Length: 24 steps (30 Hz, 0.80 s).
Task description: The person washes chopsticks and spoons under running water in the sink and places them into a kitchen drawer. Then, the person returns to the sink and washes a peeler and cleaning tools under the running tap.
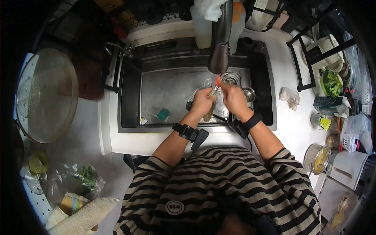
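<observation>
Both my hands are over the steel sink (168,84), close together below the tap (219,55). My right hand (236,102) is closed around a small tool with an orange-red part (217,80) and a shiny metal piece beneath it; its exact kind does not show. My left hand (201,102) is closed just beside it, its fingers around something small and pale that is mostly hidden. Under the hands, a clear, shiny item and some brown pieces lie in the sink, partly covered by my fingers. The drain strainer (231,79) shows behind my right hand.
A green sponge (163,114) lies at the sink's left front. On the right counter are a crumpled white wad (289,98), green leaves (332,83) and a pot (316,158). A large round lid (49,96) stands at left. Bottles (201,29) stand behind the tap.
</observation>
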Available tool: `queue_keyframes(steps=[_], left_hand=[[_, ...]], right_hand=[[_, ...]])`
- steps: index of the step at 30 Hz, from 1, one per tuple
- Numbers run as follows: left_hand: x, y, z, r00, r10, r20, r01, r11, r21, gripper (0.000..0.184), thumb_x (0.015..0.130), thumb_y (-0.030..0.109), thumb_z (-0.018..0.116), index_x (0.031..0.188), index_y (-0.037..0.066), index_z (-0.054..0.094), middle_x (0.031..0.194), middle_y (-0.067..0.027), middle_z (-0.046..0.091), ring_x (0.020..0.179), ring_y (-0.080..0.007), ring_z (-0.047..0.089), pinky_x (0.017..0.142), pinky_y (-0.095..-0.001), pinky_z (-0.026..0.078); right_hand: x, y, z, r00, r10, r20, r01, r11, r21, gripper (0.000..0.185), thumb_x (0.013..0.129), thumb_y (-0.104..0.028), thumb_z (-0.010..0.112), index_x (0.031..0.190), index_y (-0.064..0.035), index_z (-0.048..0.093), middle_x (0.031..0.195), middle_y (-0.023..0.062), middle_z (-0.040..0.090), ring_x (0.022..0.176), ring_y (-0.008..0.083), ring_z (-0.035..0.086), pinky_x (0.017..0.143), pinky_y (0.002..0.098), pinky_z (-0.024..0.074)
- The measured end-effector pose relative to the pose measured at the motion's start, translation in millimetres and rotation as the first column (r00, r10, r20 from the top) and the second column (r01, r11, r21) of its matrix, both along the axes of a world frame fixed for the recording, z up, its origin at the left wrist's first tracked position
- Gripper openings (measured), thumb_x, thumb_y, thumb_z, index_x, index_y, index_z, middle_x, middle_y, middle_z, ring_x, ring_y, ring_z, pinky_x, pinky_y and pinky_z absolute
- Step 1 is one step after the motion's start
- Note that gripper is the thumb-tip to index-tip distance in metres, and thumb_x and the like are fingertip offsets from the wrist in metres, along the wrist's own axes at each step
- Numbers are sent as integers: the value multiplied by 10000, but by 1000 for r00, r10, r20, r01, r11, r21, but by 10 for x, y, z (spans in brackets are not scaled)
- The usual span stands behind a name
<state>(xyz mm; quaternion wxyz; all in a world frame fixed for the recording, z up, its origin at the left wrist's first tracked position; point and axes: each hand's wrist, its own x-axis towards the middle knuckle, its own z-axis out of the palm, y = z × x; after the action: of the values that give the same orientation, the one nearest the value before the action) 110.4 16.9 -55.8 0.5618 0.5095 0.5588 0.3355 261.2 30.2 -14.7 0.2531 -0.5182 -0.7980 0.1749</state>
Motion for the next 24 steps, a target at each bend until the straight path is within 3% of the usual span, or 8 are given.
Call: queue_keyframes(steps=[2, 5, 6, 14, 17, 20, 22, 24], left_hand=[[-72, 23, -71, 996, -5, -90, 6, 1000, 7, 243, 795, -1, 558, 1032, -55, 566, 818, -53, 600, 748, -101, 536, 681, -241, 423], [-13, -47, -3, 996, 70, 59, -76, 991, 108, 215, 744, 62, 593, 938, -31, 594, 731, -102, 623, 666, -129, 557, 618, -281, 427], [-20, -54, -9, 995, 94, 9, -95, 990, 109, 217, 742, 63, 597, 937, -32, 597, 740, -112, 626, 670, -145, 568, 624, -288, 431], [-44, 23, -32, 969, 92, -230, -64, 990, 127, 256, 726, 63, 609, 973, -3, 616, 848, -200, 631, 799, -288, 628, 700, -344, 457], [-48, -14, 166, 938, 138, -318, -88, 982, 167, 262, 724, 50, 626, 975, -22, 618, 804, -160, 650, 735, -198, 627, 672, -305, 462], [6, -41, 204, 942, 139, -307, -71, 972, 222, 269, 724, 65, 628, 981, -16, 617, 833, -185, 644, 750, -233, 633, 674, -313, 464], [-35, -20, 277, 932, 115, -343, -47, 979, 199, 278, 724, 70, 629, 989, -14, 617, 856, -193, 640, 765, -243, 635, 686, -313, 466], [-45, -7, 266, 924, 131, -360, -50, 973, 227, 288, 723, 73, 631, 998, -13, 616, 877, -199, 636, 783, -256, 635, 696, -315, 467]], right_hand=[[-77, -172, 99, 998, 31, -52, -35, 996, -80, 368, 703, -9, 517, 1059, -62, 587, 706, 222, 569, 655, 374, 562, 602, 446, 457], [10, 17, -2, 998, -23, -52, 19, 997, -71, 353, 717, 0, 521, 1056, -64, 596, 721, 224, 568, 682, 373, 568, 610, 446, 451], [-29, 30, 80, 992, -104, -69, 96, 989, -108, 302, 739, 3, 516, 1024, -46, 606, 751, 233, 570, 689, 382, 563, 610, 440, 446], [-65, -5, 98, 999, -43, -5, 42, 994, -100, 345, 717, -3, 525, 1048, -62, 600, 708, 236, 569, 654, 383, 572, 595, 449, 450], [-44, -93, 2, 997, 64, 38, -60, 994, -89, 425, 689, -33, 537, 1107, -103, 575, 705, 217, 577, 667, 379, 582, 601, 458, 467], [-1, 75, 40, 995, -80, 63, 88, 986, -143, 432, 690, -28, 527, 1109, -121, 575, 707, 217, 574, 663, 373, 582, 605, 456, 476], [-97, -109, 69, 989, 50, 141, -38, 996, -83, 412, 703, -30, 519, 1108, -93, 570, 696, 223, 574, 652, 375, 581, 593, 452, 476], [-97, -106, 99, 999, 5, 47, -2, 998, -61, 387, 716, -18, 510, 1093, -72, 575, 693, 229, 570, 644, 377, 577, 586, 449, 466]])
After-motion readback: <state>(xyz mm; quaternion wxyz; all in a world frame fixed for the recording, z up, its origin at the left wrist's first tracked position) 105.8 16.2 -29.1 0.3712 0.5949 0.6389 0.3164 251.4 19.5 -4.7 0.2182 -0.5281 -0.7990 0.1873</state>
